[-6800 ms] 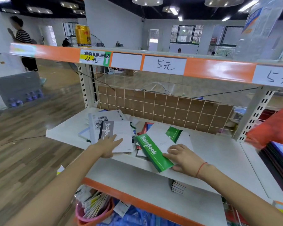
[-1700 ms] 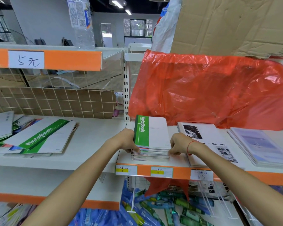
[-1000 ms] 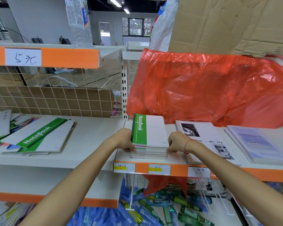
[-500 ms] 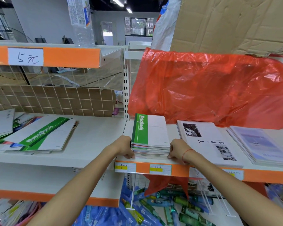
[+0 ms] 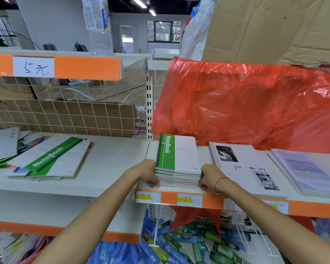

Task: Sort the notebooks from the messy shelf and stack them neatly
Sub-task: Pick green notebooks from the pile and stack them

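Note:
A squared stack of notebooks (image 5: 181,159), topped by a white cover with a green "NoteBook" band, sits at the front left of the right-hand shelf (image 5: 149,151). My left hand (image 5: 150,173) grips the stack's left front corner. My right hand (image 5: 208,177), a red string on its wrist, grips the right front corner. On the left-hand shelf (image 5: 111,159) lies a loose, skewed pile of notebooks (image 5: 50,159) with another green "NoteBook" cover on top.
A black-and-white "Time Memory" notebook stack (image 5: 244,168) and a pale blue stack (image 5: 309,172) lie right of my hands. A red plastic bag (image 5: 246,103) hangs behind them. A wire grid backs the left shelf. Packaged goods (image 5: 179,244) fill the level below.
Over the last second both hands stayed at the stack's front corners, squaring its edges. Earlier they were at the messy left shelf on a green notebook.

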`<state>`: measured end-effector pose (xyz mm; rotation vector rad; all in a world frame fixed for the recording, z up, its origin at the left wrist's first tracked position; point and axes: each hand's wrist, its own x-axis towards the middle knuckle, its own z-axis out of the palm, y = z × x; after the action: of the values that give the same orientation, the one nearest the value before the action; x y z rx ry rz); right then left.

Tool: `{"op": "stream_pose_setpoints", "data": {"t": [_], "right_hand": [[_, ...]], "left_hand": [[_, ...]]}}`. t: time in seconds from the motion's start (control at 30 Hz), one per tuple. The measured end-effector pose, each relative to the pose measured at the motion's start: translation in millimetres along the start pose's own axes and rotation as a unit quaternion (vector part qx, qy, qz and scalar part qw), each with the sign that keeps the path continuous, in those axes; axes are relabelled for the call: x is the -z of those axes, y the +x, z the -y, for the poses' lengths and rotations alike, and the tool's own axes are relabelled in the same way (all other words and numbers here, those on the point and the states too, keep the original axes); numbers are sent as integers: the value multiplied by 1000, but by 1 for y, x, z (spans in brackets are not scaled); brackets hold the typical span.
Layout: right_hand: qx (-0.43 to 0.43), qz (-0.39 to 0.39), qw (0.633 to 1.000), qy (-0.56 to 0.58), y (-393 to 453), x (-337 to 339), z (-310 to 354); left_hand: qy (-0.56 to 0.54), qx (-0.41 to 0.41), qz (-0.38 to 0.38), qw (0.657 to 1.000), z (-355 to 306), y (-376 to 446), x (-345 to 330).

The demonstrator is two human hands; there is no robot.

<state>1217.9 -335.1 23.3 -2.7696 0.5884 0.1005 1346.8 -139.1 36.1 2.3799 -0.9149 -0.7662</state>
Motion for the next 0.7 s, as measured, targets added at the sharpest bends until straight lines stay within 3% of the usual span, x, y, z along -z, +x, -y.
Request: {"op": "stream_pose_setpoints", "data": {"t": [0.27, 0.47, 0.6, 0.7], "right_hand": [[-20, 7, 1000, -3, 3, -2, 1], [-46, -8, 998, -30, 0, 6, -9], [-43, -60, 997, -29, -3, 16, -13], [14, -128, 992, 2, -2, 22, -7]], "left_hand": [[-12, 6, -5, 1000, 4, 3, -1], [44, 23, 0, 999, 9, -2, 7], [103, 22, -81, 991, 8, -13, 15], [146, -5, -157, 977, 7, -27, 12]]}}
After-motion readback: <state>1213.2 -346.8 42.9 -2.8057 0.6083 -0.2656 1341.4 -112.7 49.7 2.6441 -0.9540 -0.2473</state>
